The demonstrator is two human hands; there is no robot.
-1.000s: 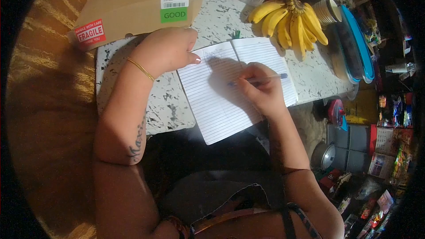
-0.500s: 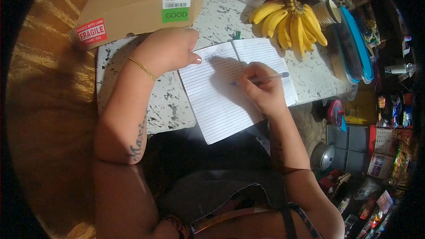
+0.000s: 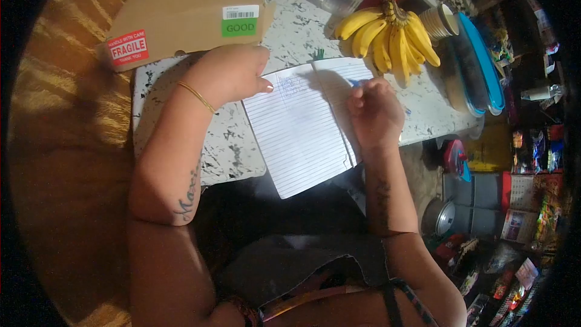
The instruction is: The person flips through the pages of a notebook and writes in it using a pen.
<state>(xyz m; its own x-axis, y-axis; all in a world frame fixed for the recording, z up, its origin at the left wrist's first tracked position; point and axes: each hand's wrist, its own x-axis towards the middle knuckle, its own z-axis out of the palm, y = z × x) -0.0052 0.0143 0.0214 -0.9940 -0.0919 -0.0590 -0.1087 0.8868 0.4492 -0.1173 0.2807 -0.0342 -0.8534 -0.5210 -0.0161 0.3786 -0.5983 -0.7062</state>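
Note:
A lined notebook (image 3: 296, 139) lies spread at the table's front edge, with small handwriting near the top of its left page. My left hand (image 3: 230, 72) rests at that page's upper left corner, its fingers curled in and the thumb tip by the paper's edge; the underside of the fingers is hidden. Over the right page is my right hand (image 3: 380, 115), turned palm up with bent fingers. It holds a pen (image 3: 356, 83), whose blue end shows past the fingertips while most of the shaft is covered by the hand.
A cardboard box (image 3: 187, 6) with FRAGILE and GOOD labels stands beyond my left hand. Bananas (image 3: 396, 39) lie past the notebook, near stacked paper cups (image 3: 439, 21) and blue-lidded containers (image 3: 481, 66). Packaged goods (image 3: 548, 218) fill the right side.
My right hand has lifted from the left page and moved right, rolling over so the palm faces up, with the pen turned along. The written lines are now uncovered. My left hand stays put.

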